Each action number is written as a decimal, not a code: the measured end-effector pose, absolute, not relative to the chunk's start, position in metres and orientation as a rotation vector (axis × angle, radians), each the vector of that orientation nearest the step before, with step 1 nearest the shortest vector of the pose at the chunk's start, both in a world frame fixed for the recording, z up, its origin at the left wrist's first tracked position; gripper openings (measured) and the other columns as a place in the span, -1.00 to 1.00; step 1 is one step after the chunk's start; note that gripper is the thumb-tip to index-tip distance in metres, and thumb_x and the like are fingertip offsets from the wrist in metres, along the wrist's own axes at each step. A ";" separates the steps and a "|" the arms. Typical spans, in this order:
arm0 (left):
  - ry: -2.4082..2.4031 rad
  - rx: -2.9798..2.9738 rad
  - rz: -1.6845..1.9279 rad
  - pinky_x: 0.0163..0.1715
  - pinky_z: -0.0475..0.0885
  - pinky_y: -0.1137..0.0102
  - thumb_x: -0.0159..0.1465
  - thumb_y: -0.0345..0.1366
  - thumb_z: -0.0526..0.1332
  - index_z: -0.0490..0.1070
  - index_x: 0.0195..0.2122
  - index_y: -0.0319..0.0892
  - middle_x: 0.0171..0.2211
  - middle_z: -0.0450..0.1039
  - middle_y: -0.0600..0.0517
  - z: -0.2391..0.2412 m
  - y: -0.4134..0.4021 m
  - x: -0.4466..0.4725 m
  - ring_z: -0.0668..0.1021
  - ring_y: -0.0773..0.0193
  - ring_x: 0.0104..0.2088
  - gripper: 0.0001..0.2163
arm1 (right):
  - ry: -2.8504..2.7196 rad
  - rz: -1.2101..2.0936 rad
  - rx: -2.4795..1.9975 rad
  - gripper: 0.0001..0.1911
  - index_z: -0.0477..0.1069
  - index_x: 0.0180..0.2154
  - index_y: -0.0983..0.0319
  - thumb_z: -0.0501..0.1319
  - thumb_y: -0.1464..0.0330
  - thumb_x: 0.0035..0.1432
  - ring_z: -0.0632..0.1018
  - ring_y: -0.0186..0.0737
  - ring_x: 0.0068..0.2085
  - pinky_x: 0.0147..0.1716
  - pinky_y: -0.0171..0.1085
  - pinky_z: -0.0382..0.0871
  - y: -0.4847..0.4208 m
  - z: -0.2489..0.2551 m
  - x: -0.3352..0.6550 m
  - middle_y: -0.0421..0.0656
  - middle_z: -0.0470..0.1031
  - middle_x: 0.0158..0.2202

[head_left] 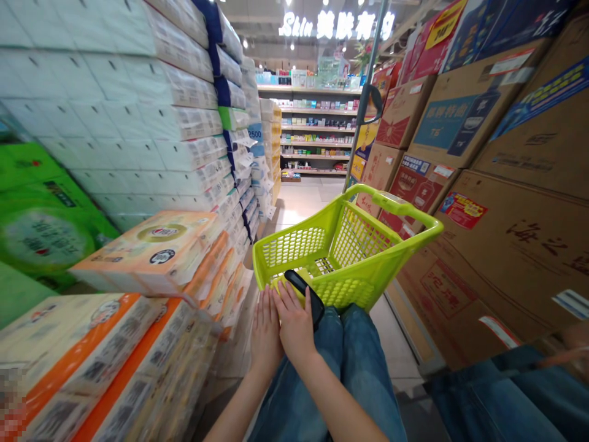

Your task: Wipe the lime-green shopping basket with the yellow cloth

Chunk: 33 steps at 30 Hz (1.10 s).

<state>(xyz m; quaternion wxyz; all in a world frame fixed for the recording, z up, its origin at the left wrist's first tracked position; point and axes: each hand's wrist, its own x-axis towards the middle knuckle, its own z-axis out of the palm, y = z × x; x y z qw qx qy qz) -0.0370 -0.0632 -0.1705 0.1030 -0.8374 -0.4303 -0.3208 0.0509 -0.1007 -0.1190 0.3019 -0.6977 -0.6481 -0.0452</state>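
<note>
A yellow-green plastic shopping cart (386, 270) with lattice walls stands before my knees, its basket tilted in view. My left hand (265, 325) lies with fingers straight at the cart's near left corner. Close against it, my right hand (294, 316) rests flat, fingers extended over the near rim. A long black piece with a rounded end (300, 282) runs beside the right hand, whose thumb touches it; whether it is part of the cart, I cannot tell. Both hands hide part of the rim.
Stacked tissue packs (193, 116) line the left, with orange-and-white packs (151, 242) nearer. Cardboard cartons (529, 227) are piled on the right. Beyond the aisle are stocked shelves (317, 127). A grey pole (363, 116) rises behind the cart. Blue denim (519, 399) shows at lower right.
</note>
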 end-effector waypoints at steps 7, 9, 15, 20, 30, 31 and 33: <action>-1.254 -2.579 -0.973 0.31 0.18 0.05 0.27 -0.43 0.09 -0.39 0.42 -0.32 0.41 -0.05 -0.27 -0.165 -0.063 -0.040 0.05 -0.02 0.41 -0.21 | -1.734 -0.199 -1.919 -0.28 0.20 0.28 0.01 0.01 0.64 0.15 0.21 -0.28 0.35 0.35 0.09 -0.60 -0.120 -0.105 0.115 -0.18 0.24 0.33; -1.261 -2.589 -0.980 0.31 0.17 0.05 0.27 -0.44 0.09 -0.39 0.42 -0.32 0.41 -0.05 -0.27 -0.163 -0.064 -0.040 0.06 -0.02 0.41 -0.21 | -1.618 -0.244 -2.008 -0.22 0.23 0.27 0.02 -0.03 0.69 0.08 0.22 -0.29 0.35 0.34 0.09 -0.60 -0.127 -0.101 0.141 -0.20 0.25 0.33; -1.262 -2.599 -1.038 0.31 0.17 0.02 0.30 -0.40 0.08 -0.38 0.43 -0.30 0.41 -0.06 -0.27 -0.162 -0.066 -0.037 0.05 -0.04 0.41 -0.23 | -1.380 -0.280 -2.135 -0.19 0.27 0.25 0.06 -0.07 0.71 0.02 0.19 -0.27 0.37 0.35 0.10 -0.58 -0.128 -0.097 0.163 -0.22 0.23 0.34; -1.251 -2.591 -1.016 0.31 0.17 0.01 0.30 -0.40 0.09 -0.40 0.42 -0.33 0.41 -0.06 -0.30 -0.165 -0.065 -0.036 0.03 -0.05 0.41 -0.22 | -1.506 -0.204 -2.017 -0.31 0.21 0.29 0.08 -0.05 0.63 0.18 0.18 -0.25 0.37 0.36 0.09 -0.51 -0.108 -0.111 0.093 -0.16 0.23 0.34; -1.232 -2.568 -0.962 0.31 0.17 0.04 0.29 -0.40 0.08 -0.40 0.42 -0.32 0.40 -0.04 -0.30 -0.168 -0.063 -0.040 0.05 -0.02 0.41 -0.22 | -1.787 -0.125 -1.824 -0.37 0.16 0.29 -0.03 0.00 0.55 0.27 0.17 -0.34 0.37 0.33 0.06 -0.67 -0.109 -0.113 0.084 -0.24 0.22 0.34; -1.240 -2.579 -0.959 0.31 0.17 0.04 0.29 -0.41 0.09 -0.40 0.42 -0.32 0.40 -0.05 -0.29 -0.166 -0.063 -0.040 0.04 -0.02 0.41 -0.22 | -1.770 -0.138 -1.850 -0.34 0.17 0.29 -0.03 -0.01 0.58 0.24 0.19 -0.34 0.36 0.33 0.06 -0.67 -0.113 -0.110 0.097 -0.24 0.23 0.34; -1.254 -2.591 -0.959 0.31 0.17 0.04 0.28 -0.43 0.08 -0.40 0.42 -0.32 0.41 -0.06 -0.28 -0.163 -0.064 -0.040 0.04 -0.01 0.41 -0.22 | -1.683 -0.188 -1.943 -0.27 0.20 0.28 -0.01 -0.04 0.65 0.16 0.20 -0.32 0.36 0.33 0.09 -0.65 -0.120 -0.104 0.124 -0.22 0.24 0.33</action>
